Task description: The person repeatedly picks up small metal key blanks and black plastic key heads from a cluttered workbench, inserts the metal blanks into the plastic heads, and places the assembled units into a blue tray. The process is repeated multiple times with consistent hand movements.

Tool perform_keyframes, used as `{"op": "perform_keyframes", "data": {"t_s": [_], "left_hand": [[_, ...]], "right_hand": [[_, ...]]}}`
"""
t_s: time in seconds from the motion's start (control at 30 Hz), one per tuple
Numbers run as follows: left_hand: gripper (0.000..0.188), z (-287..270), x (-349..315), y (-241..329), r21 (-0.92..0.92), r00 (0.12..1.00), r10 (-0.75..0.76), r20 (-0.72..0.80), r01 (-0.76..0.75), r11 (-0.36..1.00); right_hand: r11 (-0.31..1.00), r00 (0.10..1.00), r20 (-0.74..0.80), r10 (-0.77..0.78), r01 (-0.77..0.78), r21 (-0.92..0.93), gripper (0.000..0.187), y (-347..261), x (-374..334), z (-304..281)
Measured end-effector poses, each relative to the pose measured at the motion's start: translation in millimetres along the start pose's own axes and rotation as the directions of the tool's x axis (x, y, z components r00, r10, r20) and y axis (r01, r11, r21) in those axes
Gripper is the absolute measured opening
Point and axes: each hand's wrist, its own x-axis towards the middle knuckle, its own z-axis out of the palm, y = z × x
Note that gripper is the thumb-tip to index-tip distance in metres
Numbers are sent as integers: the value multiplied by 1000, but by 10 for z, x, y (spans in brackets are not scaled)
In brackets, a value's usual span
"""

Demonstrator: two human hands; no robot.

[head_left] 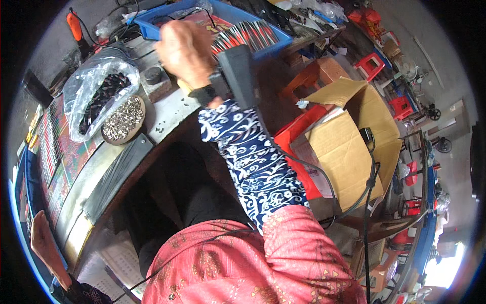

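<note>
My right hand (185, 53) is over the workbench, smeared by motion, so its fingers and anything in them cannot be made out. A dark strap (205, 95) circles that wrist, and a dark tapered block (238, 73) sits beside it. Just beyond the hand lies a blue tray (273, 49) with many slim red, black and silver rods (248, 36). Nearer me are a small metal block (157, 86), a clear plastic bag (76, 96) of small black parts (104, 96), and a round bowl (143, 115) of tiny silvery metal parts (121, 120). My left hand is out of view.
An orange-handled tool (74, 28) stands at the far left. More slim rods (50, 142) lie in a row on a patterned mat. At right, an open cardboard box (339, 147) with black cables stands against a red bag (298, 175). A brown shape (48, 248) is at lower left.
</note>
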Motion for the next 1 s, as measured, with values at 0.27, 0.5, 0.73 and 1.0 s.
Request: {"op": "perform_keyframes", "data": {"t_s": [0.27,0.5,0.73,1.0], "left_hand": [[16,12,-44,359,-83,999,-49,-23,47,995],[17,3,6,584,-76,998,-35,-54,31,997],[11,-57,120,576,19,994,-13,-106,15,1000],[13,-289,183,-34,70,958,-165,-233,186,980]], "right_hand": [[893,886,303,350,-218,-395,18,612,102,-302],[935,813,477,335,-224,-275,23,633,97,-537],[964,813,522,258,-183,-190,25,629,90,-465],[961,762,603,235,-274,-29,23,672,150,-470]]}}
